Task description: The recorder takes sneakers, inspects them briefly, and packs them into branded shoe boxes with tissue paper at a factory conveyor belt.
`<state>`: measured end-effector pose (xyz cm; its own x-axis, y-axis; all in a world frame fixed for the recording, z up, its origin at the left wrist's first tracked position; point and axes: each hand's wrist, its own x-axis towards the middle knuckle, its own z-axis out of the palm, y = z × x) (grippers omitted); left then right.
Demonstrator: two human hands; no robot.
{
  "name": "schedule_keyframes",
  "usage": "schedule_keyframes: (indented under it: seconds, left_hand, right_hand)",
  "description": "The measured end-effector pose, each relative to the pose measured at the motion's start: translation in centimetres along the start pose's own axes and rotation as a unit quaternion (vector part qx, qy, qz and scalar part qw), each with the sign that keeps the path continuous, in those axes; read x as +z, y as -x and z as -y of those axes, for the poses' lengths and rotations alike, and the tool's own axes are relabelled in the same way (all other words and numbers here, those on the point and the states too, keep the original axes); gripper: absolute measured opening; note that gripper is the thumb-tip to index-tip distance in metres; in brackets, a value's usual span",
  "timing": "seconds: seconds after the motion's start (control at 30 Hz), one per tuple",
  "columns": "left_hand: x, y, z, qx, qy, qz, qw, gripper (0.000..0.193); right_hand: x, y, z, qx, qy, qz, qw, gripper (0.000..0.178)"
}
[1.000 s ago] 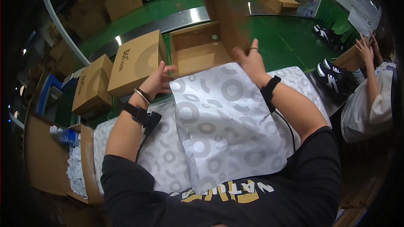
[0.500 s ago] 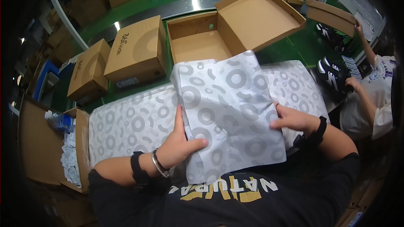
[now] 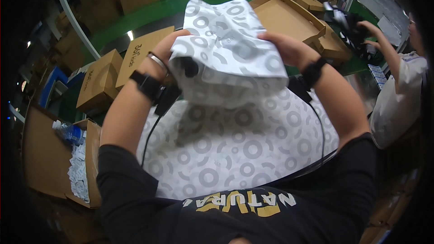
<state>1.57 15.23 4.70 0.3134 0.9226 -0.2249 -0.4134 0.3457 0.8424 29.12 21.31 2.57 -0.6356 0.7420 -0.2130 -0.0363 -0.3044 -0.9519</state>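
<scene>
Left grip (image 3: 171, 45): closed snugly on the left side of the bundle (image 3: 226, 40), most of my fingers lost from sight
Right grip (image 3: 289, 47): same deal on the other side, thumb at the edge, fingers tucked behind where I can't see them
Bundle: up in the air between my two hands, white paper with grey rings, something dark showing in its lower left opening, can't tell what
Sheets (image 3: 244, 149): more of that ring paper, spread flat below
Lid (image 3: 282, 20): brown, flipped open, just past the bundle's upper right
Boxes (image 3: 135, 54): two brown ones, closed, side by side off to my left
Carton (image 3: 45, 162): nearer me on the left, little white packets (image 3: 78, 178) inside plus a bottle (image 3: 70, 132)
Co-worker (image 3: 398, 95): over on my right, pale top, hands at dark shoes (image 3: 347, 23), kinda blurry
</scene>
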Motion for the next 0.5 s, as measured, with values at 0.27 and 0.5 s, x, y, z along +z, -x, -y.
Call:
schedule_keyframes:
  seconds: [0.27,0.5]
  left_hand:
    - [-14.1,-7.8,7.4,0.202,-0.558,-0.168,0.787,0.052]
    - [-15.8,13.7,-1.0,0.018,-0.667,-0.223,0.711,0.025]
  right_hand:
    - [4.1,-5.8,-8.0,-0.142,0.496,-0.071,0.854,0.051]
    - [5.0,0.6,-9.3,-0.033,0.439,0.164,0.883,0.049]
